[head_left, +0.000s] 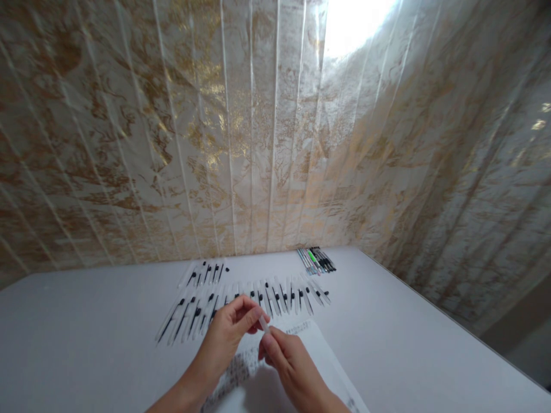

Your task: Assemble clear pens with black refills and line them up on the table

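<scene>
A translucent whitish tube, like a pen barrel (264, 324), is held between my two hands above a printed sheet of paper (327, 350). Thumb and fingers of my left hand (236, 321) pinch its upper end. My right hand (284, 353) is closed round the lower end, hiding that part. Behind my hands lies a row of disassembled pens (275, 298): clear barrels, thin dark refills and small black caps side by side. The left part of that row (183, 321) sits beside my left hand, and my left hand covers some pieces.
A smaller group of pen parts (209, 272) lies farther back on the white table (107, 344). Several pens and markers (316, 261), one bright green, lie at the back right. A gold-patterned pleated sheet (258, 143) rises behind the table, whose right edge slopes toward me.
</scene>
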`<state>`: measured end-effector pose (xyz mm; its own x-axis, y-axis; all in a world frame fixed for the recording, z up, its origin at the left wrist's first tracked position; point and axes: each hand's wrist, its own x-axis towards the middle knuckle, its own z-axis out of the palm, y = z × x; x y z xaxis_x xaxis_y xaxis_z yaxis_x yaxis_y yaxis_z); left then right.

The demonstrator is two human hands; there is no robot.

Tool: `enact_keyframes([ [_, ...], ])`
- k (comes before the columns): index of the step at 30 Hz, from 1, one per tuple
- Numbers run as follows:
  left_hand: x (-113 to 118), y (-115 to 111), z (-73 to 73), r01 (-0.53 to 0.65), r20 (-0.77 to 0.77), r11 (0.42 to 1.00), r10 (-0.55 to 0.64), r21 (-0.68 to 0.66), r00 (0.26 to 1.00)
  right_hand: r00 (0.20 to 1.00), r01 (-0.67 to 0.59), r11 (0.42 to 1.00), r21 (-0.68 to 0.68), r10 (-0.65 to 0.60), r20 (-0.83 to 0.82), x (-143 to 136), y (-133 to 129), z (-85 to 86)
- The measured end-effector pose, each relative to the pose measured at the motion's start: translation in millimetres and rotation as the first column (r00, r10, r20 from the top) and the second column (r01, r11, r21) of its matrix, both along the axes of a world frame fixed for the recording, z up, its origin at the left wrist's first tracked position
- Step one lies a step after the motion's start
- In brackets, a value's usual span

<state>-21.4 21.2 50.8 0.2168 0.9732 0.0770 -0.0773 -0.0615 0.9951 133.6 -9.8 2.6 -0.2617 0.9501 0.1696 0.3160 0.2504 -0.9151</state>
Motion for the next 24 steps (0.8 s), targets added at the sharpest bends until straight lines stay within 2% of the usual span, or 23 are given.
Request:
enact_keyframes([
  [7, 1.6, -1.4, -2.8, -0.034, 0.001, 0.999, 0.034, -0.025, 0.999, 0.954, 0.052, 0.989, 0.138, -0.090, 0.286, -0.8, -5.4, 8.0],
  [10, 2.6, -2.9, -6.1, -0.059, 0.015, 0.997, 0.059, -0.048, 0.998, 0.929, 0.040, 0.988, 0.148, -0.091, 0.359, -2.5, -6.9, 10.2],
  [18, 3.5, -3.6, -14.1, -0.018, 0.040, 0.996, 0.021, -0.082, 0.999, 0.927, 0.063, 0.991, 0.117, -0.101, 0.361, -1.9, -6.9, 12.6],
  [24, 2.6, -3.2, -7.7, -0.007, -0.013, 0.999, 0.007, -0.031, 1.000, 0.960, 0.068, 0.991, 0.113, -0.095, 0.264, -1.3, -5.9, 8.1],
])
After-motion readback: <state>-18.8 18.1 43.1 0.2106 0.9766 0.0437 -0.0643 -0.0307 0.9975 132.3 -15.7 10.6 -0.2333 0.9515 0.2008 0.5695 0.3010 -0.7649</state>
